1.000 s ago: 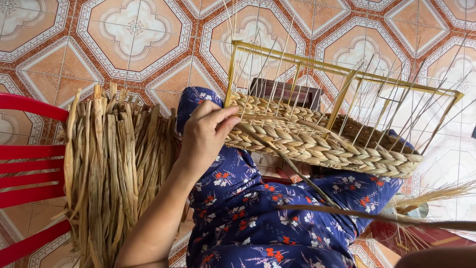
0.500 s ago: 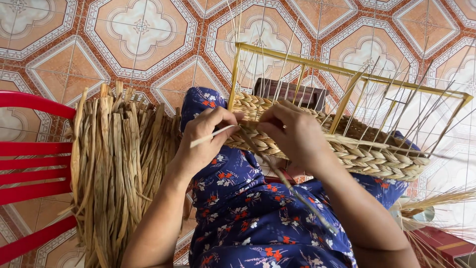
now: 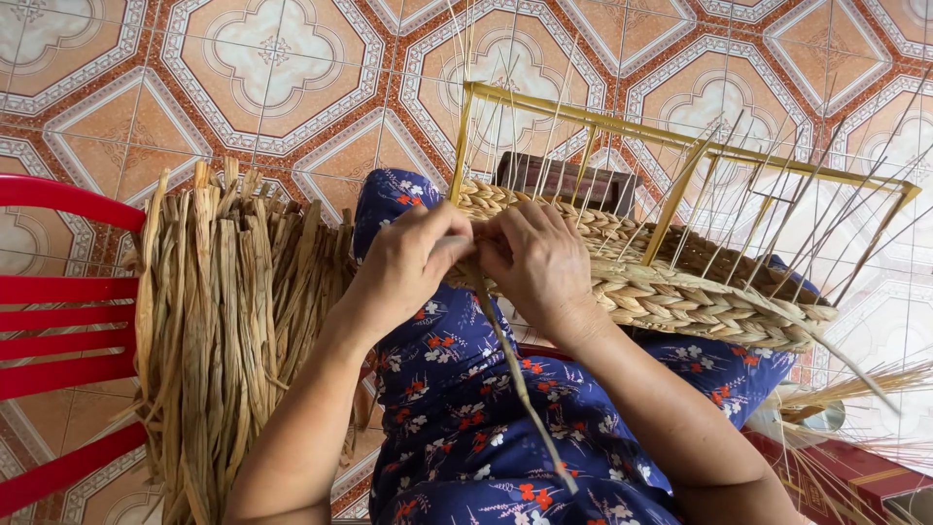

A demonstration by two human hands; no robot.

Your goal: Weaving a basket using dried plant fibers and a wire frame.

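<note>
The left hand and right hand both pinch a long dried reed strand against the half-woven straw basket's near rim, a light, pliable, brittle-looking fibre best gripped close to that rim.

We hold our left hand and right hand side by side, fingers curled, forearms angled inward from below, fingertips nearly touching.

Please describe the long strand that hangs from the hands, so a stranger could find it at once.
Find the half-woven basket on the lap. At its near corner both hands pinch one dried strand, which trails down across the blue floral fabric. Unlike the bundled strands alongside, it lies alone.
</note>
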